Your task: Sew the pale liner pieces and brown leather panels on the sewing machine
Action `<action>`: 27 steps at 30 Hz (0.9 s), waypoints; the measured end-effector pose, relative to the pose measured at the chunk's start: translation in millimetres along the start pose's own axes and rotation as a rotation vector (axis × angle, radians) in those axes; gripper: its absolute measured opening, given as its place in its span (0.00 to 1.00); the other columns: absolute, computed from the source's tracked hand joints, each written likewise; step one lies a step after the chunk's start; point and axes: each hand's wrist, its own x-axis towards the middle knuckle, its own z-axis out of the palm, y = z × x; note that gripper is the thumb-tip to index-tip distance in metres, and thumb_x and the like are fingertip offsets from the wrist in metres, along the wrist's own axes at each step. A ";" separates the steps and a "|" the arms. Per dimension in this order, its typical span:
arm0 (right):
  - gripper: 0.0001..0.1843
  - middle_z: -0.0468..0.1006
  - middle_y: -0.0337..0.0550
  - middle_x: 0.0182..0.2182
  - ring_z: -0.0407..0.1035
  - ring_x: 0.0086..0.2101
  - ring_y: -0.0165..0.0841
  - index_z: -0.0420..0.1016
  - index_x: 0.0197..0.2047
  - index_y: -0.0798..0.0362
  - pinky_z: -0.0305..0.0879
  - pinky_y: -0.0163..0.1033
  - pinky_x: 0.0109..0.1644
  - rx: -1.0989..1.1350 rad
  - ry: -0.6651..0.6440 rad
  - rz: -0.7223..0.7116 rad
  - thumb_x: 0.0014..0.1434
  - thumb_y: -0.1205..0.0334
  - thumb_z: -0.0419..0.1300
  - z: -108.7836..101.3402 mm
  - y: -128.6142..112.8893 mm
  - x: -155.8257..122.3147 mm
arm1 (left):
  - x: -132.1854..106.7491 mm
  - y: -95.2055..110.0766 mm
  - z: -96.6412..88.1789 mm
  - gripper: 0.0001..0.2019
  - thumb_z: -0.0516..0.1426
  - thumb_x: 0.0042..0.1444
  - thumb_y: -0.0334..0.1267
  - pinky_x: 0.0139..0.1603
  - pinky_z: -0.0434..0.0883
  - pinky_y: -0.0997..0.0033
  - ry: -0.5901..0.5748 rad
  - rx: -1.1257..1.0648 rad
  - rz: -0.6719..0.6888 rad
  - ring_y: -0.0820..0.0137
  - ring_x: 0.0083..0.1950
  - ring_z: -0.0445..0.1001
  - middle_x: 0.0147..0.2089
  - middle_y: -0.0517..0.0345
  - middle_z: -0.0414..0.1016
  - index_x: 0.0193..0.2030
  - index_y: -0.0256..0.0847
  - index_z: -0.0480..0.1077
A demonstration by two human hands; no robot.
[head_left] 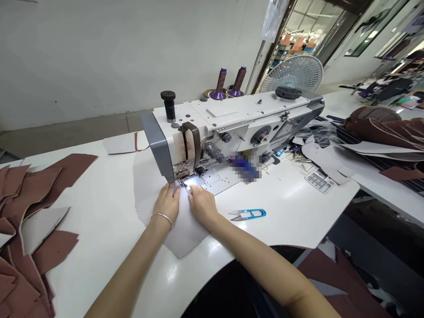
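A white-walled workshop is forming the background, with a wire-guarded fan (291,75) standing beyond an industrial sewing machine (238,112) and two thread cones with purple bases (220,84) standing behind the machine. The machine is sitting on a white counter (298,212), and its lamp is lighting a perforated metal plate (215,183) beside the presser foot (183,180).

A pale grey panel (185,234) is lying flat on the counter, directly in front of the presser foot, with its far edge running under the machine head. The left hand (165,203), wearing a metal bangle (161,219) at the wrist, is resting open and palm-down on the panel, with its fingers extended toward the foot. The right hand (202,205) is also pressing open and flat on the panel, just beside the left hand, with neither hand closing around anything.

Blue-handled thread snips (247,214) are lying on the counter to the right of the right hand, not touching it. Stacked brown and grey cut pieces (26,221) are lying at the counter's left side, and a brown pile (380,126) is resting on the far right. A pixelated patch (245,167) is obscuring one item behind the plate.
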 end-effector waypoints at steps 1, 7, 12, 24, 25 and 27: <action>0.11 0.74 0.43 0.39 0.68 0.37 0.33 0.68 0.46 0.52 0.55 0.35 0.34 0.007 -0.007 0.007 0.65 0.62 0.48 0.0 0.1 0.2 | -1.4 1.0 0.2 0.22 0.43 0.56 0.23 0.62 0.62 0.57 0.020 -0.009 0.018 0.58 0.62 0.63 0.59 0.40 0.67 0.55 0.29 0.68; 0.12 0.74 0.43 0.34 0.68 0.34 0.33 0.68 0.38 0.52 0.52 0.35 0.30 -0.055 0.004 -0.012 0.66 0.59 0.46 0.9 -2.1 -2.1 | -12.4 8.5 1.5 0.20 0.44 0.57 0.25 0.56 0.66 0.58 0.179 -0.073 0.060 0.59 0.56 0.68 0.53 0.44 0.73 0.49 0.35 0.72; 0.13 0.72 0.43 0.32 0.67 0.32 0.33 0.66 0.36 0.53 0.51 0.36 0.28 -0.122 0.021 -0.073 0.67 0.62 0.43 4.0 -0.6 -3.8 | -14.0 11.3 -3.0 0.22 0.44 0.57 0.25 0.51 0.69 0.59 0.191 -0.109 0.080 0.60 0.52 0.69 0.49 0.45 0.73 0.54 0.41 0.69; 0.13 0.70 0.45 0.31 0.62 0.34 0.35 0.69 0.33 0.53 0.50 0.38 0.32 -0.206 0.120 -0.266 0.66 0.67 0.45 14.1 6.8 -6.1 | -10.7 13.8 -8.7 0.21 0.46 0.56 0.25 0.49 0.67 0.59 0.118 -0.133 0.034 0.60 0.53 0.67 0.50 0.46 0.72 0.52 0.43 0.70; 0.13 0.70 0.45 0.31 0.62 0.34 0.35 0.69 0.34 0.53 0.50 0.38 0.32 -0.209 0.123 -0.270 0.65 0.68 0.45 13.8 6.7 -6.4 | -10.6 14.0 -9.7 0.21 0.46 0.56 0.25 0.49 0.67 0.59 0.111 -0.133 0.032 0.60 0.53 0.67 0.50 0.46 0.72 0.51 0.43 0.70; 0.13 0.70 0.45 0.31 0.62 0.34 0.35 0.69 0.34 0.54 0.50 0.38 0.33 -0.213 0.113 -0.269 0.65 0.68 0.46 13.0 6.2 -6.9 | -10.3 14.7 -10.8 0.20 0.47 0.55 0.25 0.50 0.67 0.59 0.103 -0.136 0.019 0.60 0.54 0.66 0.51 0.46 0.71 0.51 0.43 0.71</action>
